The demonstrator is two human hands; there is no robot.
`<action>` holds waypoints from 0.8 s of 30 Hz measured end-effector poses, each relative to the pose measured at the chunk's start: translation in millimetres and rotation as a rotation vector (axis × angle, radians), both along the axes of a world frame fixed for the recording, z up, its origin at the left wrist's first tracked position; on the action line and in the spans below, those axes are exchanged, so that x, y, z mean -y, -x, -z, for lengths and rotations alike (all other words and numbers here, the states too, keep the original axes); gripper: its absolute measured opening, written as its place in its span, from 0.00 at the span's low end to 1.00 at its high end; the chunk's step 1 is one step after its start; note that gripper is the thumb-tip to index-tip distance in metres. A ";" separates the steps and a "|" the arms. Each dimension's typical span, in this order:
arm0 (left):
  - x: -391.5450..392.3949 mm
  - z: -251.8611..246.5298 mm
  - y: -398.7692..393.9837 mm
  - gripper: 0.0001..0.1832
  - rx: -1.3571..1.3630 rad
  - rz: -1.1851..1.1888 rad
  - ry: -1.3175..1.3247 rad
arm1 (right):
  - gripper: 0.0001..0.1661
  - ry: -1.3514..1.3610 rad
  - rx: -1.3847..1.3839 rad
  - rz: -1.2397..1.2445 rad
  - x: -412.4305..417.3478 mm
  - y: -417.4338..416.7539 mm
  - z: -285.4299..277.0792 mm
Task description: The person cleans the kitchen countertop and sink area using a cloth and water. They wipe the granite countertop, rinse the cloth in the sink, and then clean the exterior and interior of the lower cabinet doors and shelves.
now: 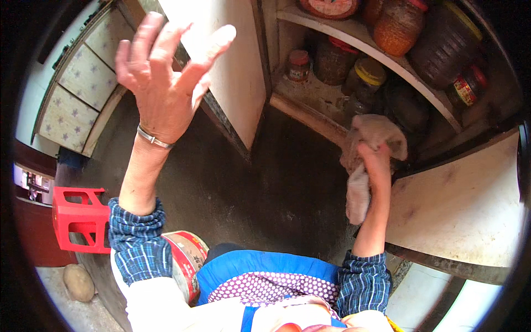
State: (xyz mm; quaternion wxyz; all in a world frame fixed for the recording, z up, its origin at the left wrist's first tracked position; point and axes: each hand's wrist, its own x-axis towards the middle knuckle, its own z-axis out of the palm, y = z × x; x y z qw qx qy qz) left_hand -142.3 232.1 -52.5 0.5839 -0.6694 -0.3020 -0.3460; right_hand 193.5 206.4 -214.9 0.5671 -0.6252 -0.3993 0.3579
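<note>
My right hand (375,159) grips a crumpled pale cloth (378,126) at the front edge of a cupboard's lower shelf (307,97). One end of the cloth hangs down beside my wrist. Raised at the upper left, my left hand (164,79) holds nothing and has its fingers apart, in front of an open cupboard door (238,74). Behind the cloth on the lower shelf are a small red-lidded jar (298,68), a larger dark jar (334,62) and a yellow-lidded glass jar (367,76). Dark things deeper inside are hard to make out.
Several jars, among them one with orange-brown contents (398,31), crowd the upper shelf (352,35). A second door (452,203) swings out at right. A red plastic stool (81,220), a printed bucket (184,257) and a rounded stone-like object (79,282) stand at left.
</note>
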 end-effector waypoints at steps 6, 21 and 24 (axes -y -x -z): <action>-19.6 17.1 -3.0 0.46 0.541 0.297 -0.063 | 0.15 0.132 0.680 -0.206 -21.1 1.9 27.0; -71.4 35.7 49.3 0.27 0.908 1.108 0.437 | 0.24 -0.052 -0.014 -0.513 -121.2 25.6 49.2; -69.8 39.5 44.0 0.25 0.888 1.118 0.419 | 0.27 0.177 -0.175 -0.235 -150.5 62.9 64.5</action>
